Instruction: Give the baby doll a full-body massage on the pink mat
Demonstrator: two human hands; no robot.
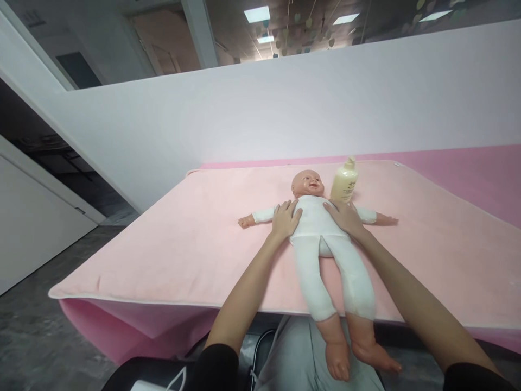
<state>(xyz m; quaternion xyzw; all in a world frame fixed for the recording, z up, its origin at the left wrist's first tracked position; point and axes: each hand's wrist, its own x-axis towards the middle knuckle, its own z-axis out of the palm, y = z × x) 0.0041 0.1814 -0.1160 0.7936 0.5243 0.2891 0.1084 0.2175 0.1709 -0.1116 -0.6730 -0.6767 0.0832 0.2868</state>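
A baby doll (313, 217) with a white cloth body lies face up, its arms stretched out to the sides and its feet hanging past the near table edge. My left hand (285, 218) rests on the doll's left-of-view side, by the shoulder and upper arm. On the opposite side of its chest lies my right hand (345, 216). Both hands have their fingers extended and lie flat against the doll, gripping nothing. Just beyond my right hand a pale yellow pump bottle (345, 180) stands upright beside the doll's head.
A pale pink blanket (195, 233) covers the table, over a darker pink cloth (480, 174). Behind the table rises a white partition wall (264, 114). My lap in grey trousers (288, 358) is under the near edge, with a black chair (142, 372) to the left.
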